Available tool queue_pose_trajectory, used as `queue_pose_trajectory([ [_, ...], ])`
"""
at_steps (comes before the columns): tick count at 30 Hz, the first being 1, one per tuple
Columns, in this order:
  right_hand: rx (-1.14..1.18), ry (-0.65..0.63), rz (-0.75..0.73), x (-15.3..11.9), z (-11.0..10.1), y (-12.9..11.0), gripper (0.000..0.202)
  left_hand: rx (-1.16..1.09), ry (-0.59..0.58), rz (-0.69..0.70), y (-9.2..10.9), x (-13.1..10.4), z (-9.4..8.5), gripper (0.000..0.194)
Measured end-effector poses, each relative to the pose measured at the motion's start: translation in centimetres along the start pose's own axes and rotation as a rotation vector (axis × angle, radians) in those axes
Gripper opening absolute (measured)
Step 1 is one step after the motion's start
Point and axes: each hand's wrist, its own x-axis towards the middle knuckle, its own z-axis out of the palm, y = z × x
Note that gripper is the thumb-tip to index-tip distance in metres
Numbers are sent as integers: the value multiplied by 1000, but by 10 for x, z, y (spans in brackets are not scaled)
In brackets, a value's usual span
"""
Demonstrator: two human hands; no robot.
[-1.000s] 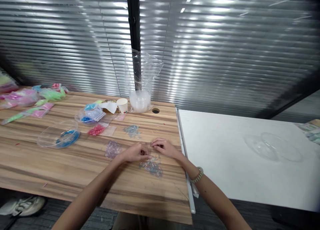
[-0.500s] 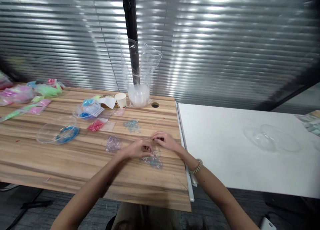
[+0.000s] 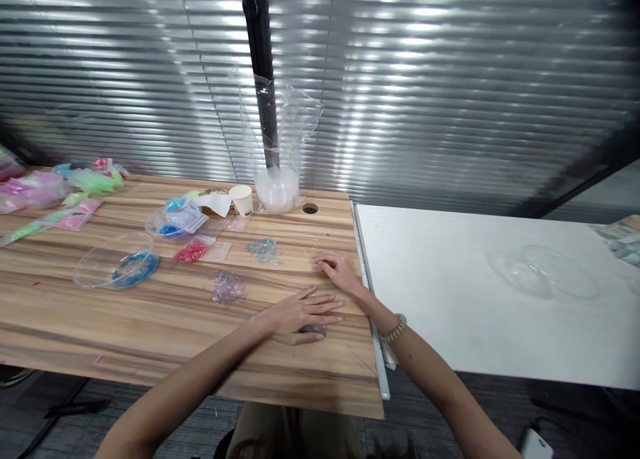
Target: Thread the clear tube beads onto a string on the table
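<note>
My left hand [image 3: 300, 316] lies palm down with its fingers spread over a pile of small, thin grey-blue pieces [image 3: 314, 329]. Most of that pile is hidden under the palm. Just beyond it, near the table's right edge, my right hand [image 3: 339, 272] rests with fingers curled and pressed together; whatever they pinch is too small to make out. A few pale slivers [image 3: 309, 249] lie past its fingertips. Another heap of grey-blue pieces [image 3: 263, 248] sits farther back, and a lilac heap [image 3: 229, 288] lies left of my left hand.
On the wooden table [image 3: 150, 332] stand a paper cup [image 3: 242, 200], bagged clear bowls [image 3: 277, 189], a bag of red pieces [image 3: 193, 250] and a clear lid with blue pieces [image 3: 136, 268]. Colourful bags [image 3: 95, 178] are at far left. A white table [image 3: 430, 279] adjoins on the right.
My left hand has gone from pinching above the near grey-blue pile to lying spread over it. My right hand has shifted slightly right and away from me, fingers still curled.
</note>
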Motion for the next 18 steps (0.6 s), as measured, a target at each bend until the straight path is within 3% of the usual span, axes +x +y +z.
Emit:
queue_pose_trajectory([
  [4,10,-9,7,0,0,2,20,70,-12,8,0,1,7,42],
  [14,27,-2,18,0,0,0,21,65,73,-52,-14,-1,10,38],
  [18,25,-6,25,0,0,-1,21,131,86,-3,-8,1,6,40],
])
